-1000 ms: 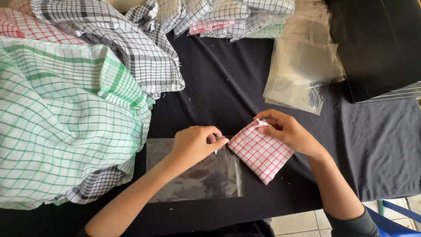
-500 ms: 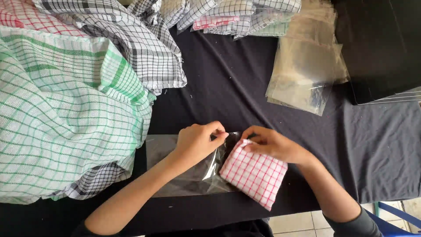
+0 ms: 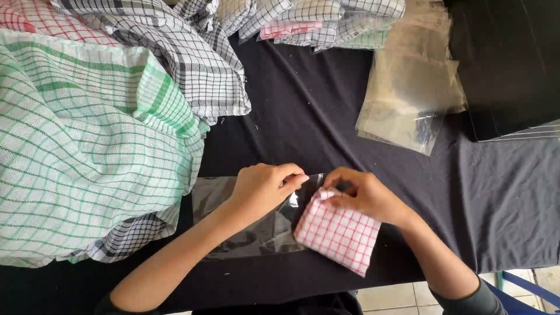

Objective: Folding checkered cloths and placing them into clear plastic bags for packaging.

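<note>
Black table cover (image 3: 303, 116) under everything. Green checked cloth (image 3: 87, 157) heaped far left, grey checked cloths (image 3: 192, 64) behind it, stack of clear bags (image 3: 408, 99) at upper right. Clear bag (image 3: 245, 233) flat at the near edge, mouth toward the right. Folded pink cloth (image 3: 338, 236) just beside that mouth, corner touching it. Left hand (image 3: 262, 189) curled, fingertips (image 3: 297, 179) pinching the bag's upper edge. Right hand (image 3: 364, 195) bent over the pink cloth, fingers (image 3: 335, 201) pressed on its top corner, thumb hidden.
</note>
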